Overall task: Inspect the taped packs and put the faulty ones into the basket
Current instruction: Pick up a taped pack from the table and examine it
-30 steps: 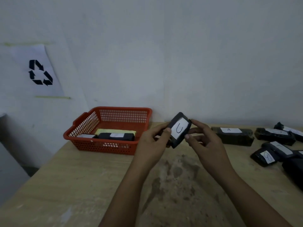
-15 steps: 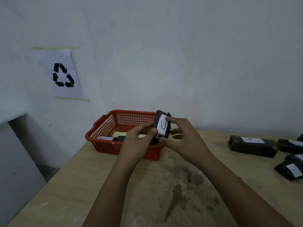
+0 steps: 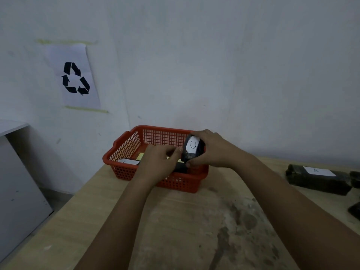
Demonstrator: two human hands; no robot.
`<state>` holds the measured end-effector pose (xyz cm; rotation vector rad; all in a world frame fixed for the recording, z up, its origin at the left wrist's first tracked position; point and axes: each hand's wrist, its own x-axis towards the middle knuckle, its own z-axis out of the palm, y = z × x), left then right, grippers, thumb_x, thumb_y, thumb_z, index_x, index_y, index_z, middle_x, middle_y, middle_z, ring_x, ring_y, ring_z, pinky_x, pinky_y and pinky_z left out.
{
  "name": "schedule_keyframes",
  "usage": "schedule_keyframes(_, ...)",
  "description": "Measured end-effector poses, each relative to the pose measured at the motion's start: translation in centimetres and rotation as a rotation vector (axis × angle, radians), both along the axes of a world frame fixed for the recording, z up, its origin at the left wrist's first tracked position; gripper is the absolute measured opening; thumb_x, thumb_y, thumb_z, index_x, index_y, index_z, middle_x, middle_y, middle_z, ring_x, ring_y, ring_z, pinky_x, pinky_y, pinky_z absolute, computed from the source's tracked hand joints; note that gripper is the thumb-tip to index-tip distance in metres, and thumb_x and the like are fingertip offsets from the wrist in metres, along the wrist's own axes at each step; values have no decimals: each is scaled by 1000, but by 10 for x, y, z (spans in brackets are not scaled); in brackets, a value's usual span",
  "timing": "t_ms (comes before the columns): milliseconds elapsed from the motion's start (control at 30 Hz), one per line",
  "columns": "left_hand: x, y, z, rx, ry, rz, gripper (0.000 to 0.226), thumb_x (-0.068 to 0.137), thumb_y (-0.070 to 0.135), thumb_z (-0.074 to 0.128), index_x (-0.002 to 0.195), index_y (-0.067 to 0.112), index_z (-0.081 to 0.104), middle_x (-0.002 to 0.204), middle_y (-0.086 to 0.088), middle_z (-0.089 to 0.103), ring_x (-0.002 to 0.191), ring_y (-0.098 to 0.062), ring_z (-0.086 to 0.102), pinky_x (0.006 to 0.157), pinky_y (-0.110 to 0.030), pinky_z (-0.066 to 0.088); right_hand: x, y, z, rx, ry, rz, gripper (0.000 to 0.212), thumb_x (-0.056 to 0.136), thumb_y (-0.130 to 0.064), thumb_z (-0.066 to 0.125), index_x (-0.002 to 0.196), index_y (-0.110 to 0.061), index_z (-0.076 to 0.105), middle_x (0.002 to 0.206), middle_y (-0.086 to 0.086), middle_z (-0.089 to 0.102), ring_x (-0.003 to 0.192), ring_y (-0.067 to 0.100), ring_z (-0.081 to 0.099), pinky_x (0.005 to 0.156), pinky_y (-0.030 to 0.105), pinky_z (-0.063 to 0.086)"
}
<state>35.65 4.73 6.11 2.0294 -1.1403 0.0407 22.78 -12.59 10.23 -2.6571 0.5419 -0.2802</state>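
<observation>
Holding the black taped pack with the white "U" label (image 3: 191, 150) over the red plastic mesh basket (image 3: 126, 147), right hand (image 3: 212, 150) clamped round it, left hand (image 3: 158, 162) loose and letting go. Probably best lowering it flat beside the packs already inside, not dropping.

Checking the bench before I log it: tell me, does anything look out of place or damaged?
Nothing looks damaged or spilled. The table has dark stains near its middle. The right hand holds the U-labelled pack upright over the basket.
</observation>
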Motion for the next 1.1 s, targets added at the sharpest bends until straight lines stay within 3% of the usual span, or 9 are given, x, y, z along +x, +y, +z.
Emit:
schedule_keyframes(167, 22, 5, -26, 162, -161, 68, 46, 108, 54, 50, 91, 25, 81, 75, 12, 71, 75, -9, 66, 66, -30, 53, 26, -5, -4, -254, 282, -42, 119, 60, -83, 84, 158, -39, 34, 162, -5, 42, 149, 26, 31, 118, 55, 26)
schedule_keyframes(300, 17, 6, -37, 148, -286, 172, 63, 102, 60, 32, 85, 25, 82, 68, 9, 70, 71, -10, 64, 69, -38, 58, 36, -12, -1, -262, 514, -41, 110, 55, -93, 75, 149, -48, 40, 161, -2, 42, 150, 32, 29, 119, 60, 26)
schedule_keyframes(433, 14, 5, -35, 161, -313, 161, 56, 106, 56, 38, 89, 26, 83, 68, 7, 70, 67, -8, 65, 68, -36, 58, 39, -10, 7, -278, 582, -8, 96, 67, -96, 65, 149, -50, 45, 160, -6, 46, 150, 28, 32, 119, 58, 27)
schedule_keyframes(533, 12, 7, -37, 182, -355, 109, 60, 103, 66, 37, 87, 30, 83, 63, 11, 66, 60, -6, 61, 61, -29, 49, 40, -7, 4, -331, 520, -6, 76, 83, -82, 67, 147, -44, 52, 152, -5, 54, 144, 26, 40, 117, 55, 28)
schedule_keyframes(667, 9, 10, -46, 134, -459, 89, 70, 99, 70, 30, 81, 31, 85, 52, 12, 57, 51, -7, 53, 64, -29, 35, 40, -5, -10, -387, 541, -30, 75, 81, -77, 74, 142, -36, 62, 138, 3, 58, 137, 30, 34, 114, 54, 26)
schedule_keyframes(767, 8, 9, -49, 105, -492, 109, 68, 101, 67, 32, 80, 30, 86, 52, 11, 56, 52, -7, 53, 67, -31, 38, 42, -6, -9, -370, 516, -7, 61, 78, -73, 80, 125, -34, 74, 124, -2, 65, 129, 26, 39, 109, 52, 28)
schedule_keyframes(900, 8, 7, -51, 99, -510, 128, 65, 102, 65, 36, 74, 30, 83, 49, 11, 53, 50, -6, 50, 68, -31, 38, 45, -6, -1, -314, 462, 42, 67, 76, -64, 87, 133, -34, 69, 134, -8, 66, 131, 22, 49, 109, 47, 35)
schedule_keyframes(1000, 9, 5, -52, 87, -511, 133, 64, 101, 65, 37, 71, 29, 82, 48, 13, 50, 48, -5, 46, 68, -30, 33, 51, -8, -2, -244, 486, 64, 69, 82, -51, 88, 142, -25, 65, 140, -4, 66, 128, 23, 61, 102, 37, 50)
schedule_keyframes(1100, 9, 5, -52, 109, -494, 138, 67, 100, 67, 33, 75, 29, 83, 51, 12, 54, 52, -6, 51, 72, -32, 43, 57, -8, -5, -234, 551, 84, 60, 86, -44, 87, 137, -19, 69, 132, 0, 71, 118, 23, 66, 98, 37, 58)
